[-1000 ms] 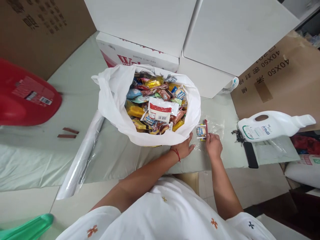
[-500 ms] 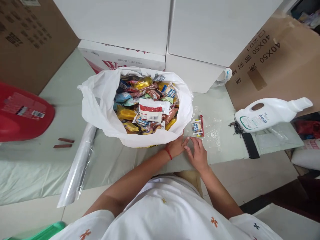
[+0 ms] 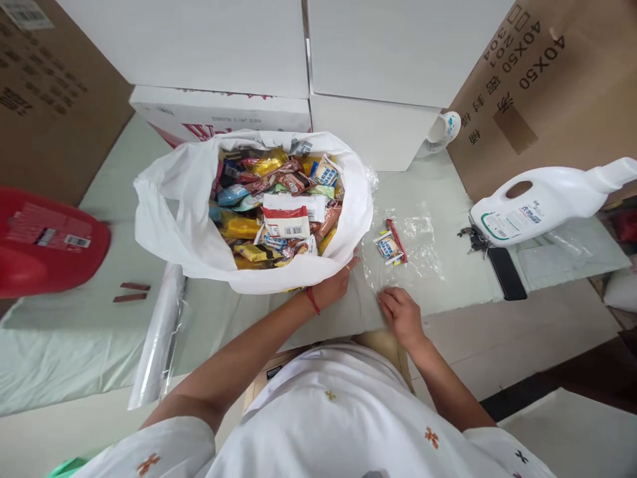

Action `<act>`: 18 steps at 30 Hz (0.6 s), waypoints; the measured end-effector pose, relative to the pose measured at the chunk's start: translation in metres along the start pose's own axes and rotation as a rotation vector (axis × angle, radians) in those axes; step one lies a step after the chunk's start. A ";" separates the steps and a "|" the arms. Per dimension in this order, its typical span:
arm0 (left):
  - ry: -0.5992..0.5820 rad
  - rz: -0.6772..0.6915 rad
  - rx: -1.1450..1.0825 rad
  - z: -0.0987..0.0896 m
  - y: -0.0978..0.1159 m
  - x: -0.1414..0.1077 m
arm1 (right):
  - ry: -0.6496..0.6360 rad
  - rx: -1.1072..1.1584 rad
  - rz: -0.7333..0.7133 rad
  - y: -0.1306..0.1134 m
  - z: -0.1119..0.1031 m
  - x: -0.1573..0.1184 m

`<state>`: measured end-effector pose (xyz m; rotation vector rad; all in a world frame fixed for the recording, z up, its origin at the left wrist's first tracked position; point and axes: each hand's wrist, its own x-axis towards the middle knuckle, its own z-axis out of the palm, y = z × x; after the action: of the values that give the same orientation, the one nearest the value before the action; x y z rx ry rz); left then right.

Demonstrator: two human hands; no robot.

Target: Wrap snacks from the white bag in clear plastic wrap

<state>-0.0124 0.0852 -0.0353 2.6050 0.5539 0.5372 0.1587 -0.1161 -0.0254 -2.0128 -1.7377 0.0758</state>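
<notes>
A white plastic bag (image 3: 279, 275) stands open on the table, full of small wrapped snacks (image 3: 286, 222) in yellow, red, blue and brown packets. My left hand (image 3: 332, 285), a red string at its wrist, is against the bag's lower right side. Its fingers are curled and partly hidden, so I cannot make out what they hold. My right hand (image 3: 402, 313) pinches the near edge of a clear plastic bag (image 3: 423, 255) lying flat on the table. Inside or on this clear bag rest a small blue-and-white packet (image 3: 388, 246) and a thin red stick-shaped packet (image 3: 397, 240).
At right are a white detergent bottle (image 3: 542, 202), keys (image 3: 475, 240) and a black phone (image 3: 506, 273). A red container (image 3: 50, 242), brown strips (image 3: 130, 297) and a clear film roll (image 3: 158, 338) lie left. White boxes (image 3: 368, 133) and cardboard (image 3: 557, 99) stand behind.
My hands, which were close together, have moved apart. The right hand has closed at the clear bag's edge. The small packets have tilted, and the whole view has shifted slightly.
</notes>
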 end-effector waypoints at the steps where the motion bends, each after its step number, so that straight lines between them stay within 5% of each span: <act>1: -0.011 0.032 -0.010 0.000 0.001 0.002 | 0.006 0.033 -0.021 0.008 -0.007 -0.011; 7: -0.071 0.254 -0.097 0.013 0.002 0.036 | 0.060 0.183 0.030 0.045 -0.049 -0.052; 14: -0.154 0.242 -0.231 0.018 -0.018 0.033 | 0.152 0.312 0.266 0.068 -0.071 -0.055; 18: -0.132 0.160 -0.258 0.019 -0.020 0.028 | 0.163 0.552 0.532 0.073 -0.069 -0.049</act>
<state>0.0142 0.1088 -0.0525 2.4264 0.2182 0.4489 0.2405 -0.1896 -0.0055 -1.9230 -0.9094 0.4914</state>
